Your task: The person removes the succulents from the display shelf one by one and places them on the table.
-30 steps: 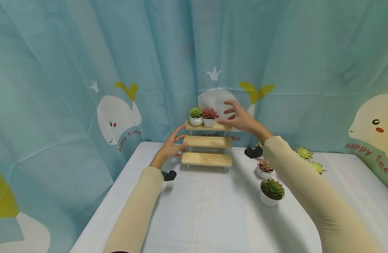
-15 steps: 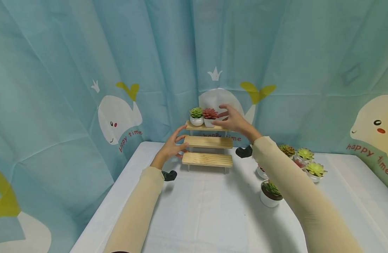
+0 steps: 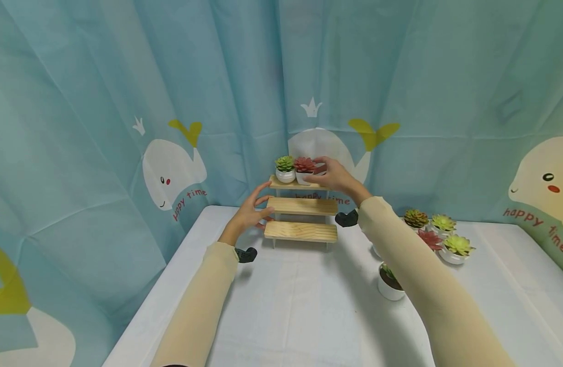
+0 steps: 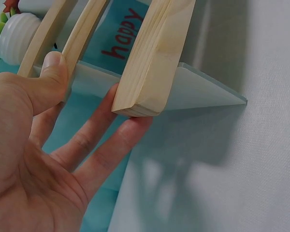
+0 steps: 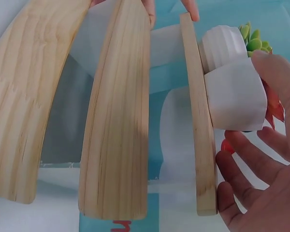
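Note:
A three-tier wooden shelf (image 3: 301, 206) with thin pale side supports stands at the back of the table. On the left of its top board sit a green succulent (image 3: 285, 163) in a round white pot and a red succulent (image 3: 304, 165) in a square white pot, side by side. My right hand (image 3: 333, 176) holds the square pot (image 5: 237, 96), thumb on one side and fingertips on the other. My left hand (image 3: 247, 214) is at the shelf's left end, fingers spread. In the left wrist view, its thumb touches the middle board and two fingertips touch the lowest board (image 4: 154, 58).
Several potted succulents (image 3: 457, 245) stand on the white tabletop (image 3: 299, 306) to the right, some partly behind my right sleeve. Closer in is a larger white pot (image 3: 390, 288). A blue curtain (image 3: 244, 76) with whale prints hangs behind the table.
My right hand has moved left along the top board and come round the red succulent's pot. The left hand has stayed at the shelf's left end.

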Available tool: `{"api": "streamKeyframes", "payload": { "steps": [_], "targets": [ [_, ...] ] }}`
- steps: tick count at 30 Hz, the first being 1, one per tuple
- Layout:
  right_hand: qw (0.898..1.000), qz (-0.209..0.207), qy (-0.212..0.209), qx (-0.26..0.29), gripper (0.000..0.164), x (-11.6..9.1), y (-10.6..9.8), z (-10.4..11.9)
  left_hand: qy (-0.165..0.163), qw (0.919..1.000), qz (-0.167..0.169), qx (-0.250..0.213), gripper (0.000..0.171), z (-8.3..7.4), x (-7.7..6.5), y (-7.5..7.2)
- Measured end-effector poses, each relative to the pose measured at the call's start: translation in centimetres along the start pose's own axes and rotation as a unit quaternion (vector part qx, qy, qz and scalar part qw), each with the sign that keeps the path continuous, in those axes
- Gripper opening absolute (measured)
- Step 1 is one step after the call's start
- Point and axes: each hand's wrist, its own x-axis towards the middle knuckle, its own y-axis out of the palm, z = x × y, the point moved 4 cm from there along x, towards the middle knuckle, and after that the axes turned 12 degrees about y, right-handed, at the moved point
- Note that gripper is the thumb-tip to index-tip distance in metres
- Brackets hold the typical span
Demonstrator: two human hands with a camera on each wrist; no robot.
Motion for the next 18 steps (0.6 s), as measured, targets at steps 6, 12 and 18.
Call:
{"api": "streamKeyframes", "payload": {
  "steps": [6,12,18],
  "targets": [
    [1.0,-0.007,0.017,-0.004,0.077,0.1,0.12,0.1,-0.002,1.0,0.001,-0.002,0.078,-0.07,-0.06,0.05],
    [1.0,-0.016,0.023,0.008,0.07,0.01,0.19,0.19,-0.001,1.0,0.0,-0.002,0.078,-0.14,-0.07,0.08],
    [0.999,-0.02,0.024,0.02,0.066,0.15,0.3,0.14,0.002,1.0,0.002,0.002,0.078,-0.27,-0.1,0.02]
  ]
}}
